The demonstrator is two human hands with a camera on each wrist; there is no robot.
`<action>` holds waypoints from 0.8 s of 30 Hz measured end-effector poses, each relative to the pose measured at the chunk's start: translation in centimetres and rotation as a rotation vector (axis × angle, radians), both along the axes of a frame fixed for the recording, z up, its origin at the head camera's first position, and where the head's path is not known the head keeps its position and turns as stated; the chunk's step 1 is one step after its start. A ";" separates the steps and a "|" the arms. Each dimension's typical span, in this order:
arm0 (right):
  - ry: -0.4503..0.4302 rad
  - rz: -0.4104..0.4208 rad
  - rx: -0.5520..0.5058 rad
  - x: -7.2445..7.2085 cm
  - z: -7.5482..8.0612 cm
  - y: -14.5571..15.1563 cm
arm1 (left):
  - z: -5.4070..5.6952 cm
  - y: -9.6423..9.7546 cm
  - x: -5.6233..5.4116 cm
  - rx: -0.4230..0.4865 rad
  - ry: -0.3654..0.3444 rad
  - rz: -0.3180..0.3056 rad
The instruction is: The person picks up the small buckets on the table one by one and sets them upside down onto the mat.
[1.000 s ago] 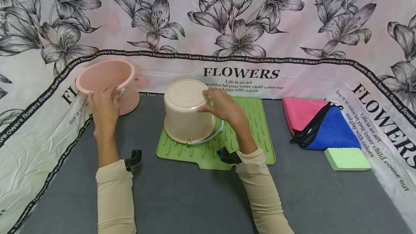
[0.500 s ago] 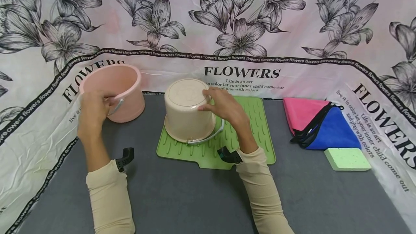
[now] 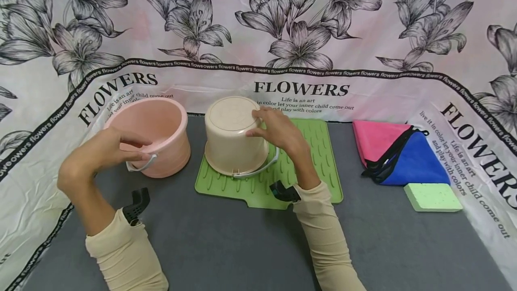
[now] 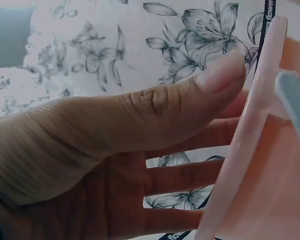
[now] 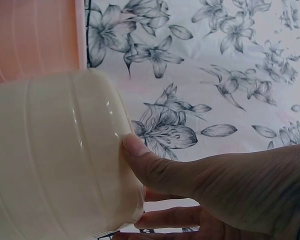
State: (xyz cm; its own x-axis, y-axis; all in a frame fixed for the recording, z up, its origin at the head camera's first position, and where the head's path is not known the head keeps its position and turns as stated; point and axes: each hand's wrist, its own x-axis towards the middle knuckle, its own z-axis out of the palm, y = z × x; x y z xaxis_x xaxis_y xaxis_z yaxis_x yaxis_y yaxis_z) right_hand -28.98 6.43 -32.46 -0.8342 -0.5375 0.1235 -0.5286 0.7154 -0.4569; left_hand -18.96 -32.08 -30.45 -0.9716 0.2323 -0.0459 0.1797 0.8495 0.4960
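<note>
A pink bucket [image 3: 169, 156] stands upright at the left, its white handle [image 3: 142, 165] hanging at the near side. My left hand [image 3: 101, 152] grips its near rim, fingers reaching over to the inside and thumb on the outer side. The left wrist view shows the rim [image 4: 245, 135] close to the thumb tip. Upside down on a green mat [image 3: 311, 160] rests a cream bucket [image 3: 234, 143], with its handle lying out to the right. My right hand [image 3: 280, 131] holds it by the base edge, and in the right wrist view the thumb [image 5: 150, 162] presses its side.
At the right lie a folded pink cloth [image 3: 377, 140] and a blue one [image 3: 420, 160] with black edging. A pale green sponge [image 3: 433, 197] sits just in front of them. Flower-printed fabric [image 3: 194, 35] rises behind the grey table [image 3: 238, 246].
My left hand has drawn the pink bucket nearer and a little to the right, the wrist swinging out to the left. The right hand and cream bucket have stayed in place.
</note>
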 end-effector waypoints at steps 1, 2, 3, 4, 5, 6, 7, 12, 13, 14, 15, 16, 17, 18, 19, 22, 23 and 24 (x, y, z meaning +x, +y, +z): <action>0.001 0.000 0.000 0.0 0.0 0.0 | -0.1 0.2 -0.1 0.002 -0.008 -0.013; 0.002 -0.002 0.000 0.0 0.1 0.1 | -0.1 0.4 -0.3 0.001 -0.021 -0.027; 0.001 -0.003 -0.001 0.0 0.1 0.1 | -0.2 0.6 -0.5 -0.013 -0.033 -0.047; 0.000 -0.004 -0.002 0.0 0.1 0.2 | -0.2 0.8 -0.7 -0.030 -0.043 -0.062; -0.002 -0.002 -0.002 0.0 0.1 0.2 | -0.3 1.0 -0.8 -0.047 -0.050 -0.078; -0.004 -0.001 -0.002 0.0 0.1 0.2 | -0.3 1.1 -0.8 -0.059 -0.069 -0.092; -0.004 0.002 -0.001 0.0 0.1 0.2 | -0.3 1.2 -0.8 -0.075 -0.083 -0.112; 0.009 0.015 0.011 0.1 0.2 0.1 | 0.1 1.2 0.2 -0.088 -0.145 -0.158; 0.011 0.014 0.013 0.1 0.2 0.1 | 0.1 1.2 0.4 -0.083 -0.141 -0.170; 0.012 0.012 0.014 0.1 0.2 0.0 | 0.2 1.2 0.5 -0.077 -0.140 -0.178; 0.011 0.012 0.015 0.1 0.2 0.0 | 0.2 1.2 0.6 -0.061 -0.140 -0.178; 0.009 0.011 0.015 0.0 0.2 0.0 | 0.2 1.3 0.6 -0.047 -0.135 -0.181; 0.008 0.009 0.015 0.0 0.2 0.0 | 0.2 1.4 0.6 -0.029 -0.140 -0.179; 0.005 0.009 0.015 0.0 0.2 0.0 | 0.2 1.6 0.6 -0.013 -0.144 -0.184; 0.001 0.009 0.015 0.0 0.2 0.0 | 0.1 1.8 0.5 0.000 -0.149 -0.194; -0.007 0.007 0.017 0.0 0.2 0.0 | 0.1 2.4 0.1 -0.011 -0.179 -0.196; -0.009 0.006 0.017 0.0 0.2 0.0 | 0.1 2.6 0.0 -0.019 -0.197 -0.189; -0.010 0.006 0.016 0.0 0.2 0.1 | 0.1 2.8 -0.1 -0.040 -0.201 -0.183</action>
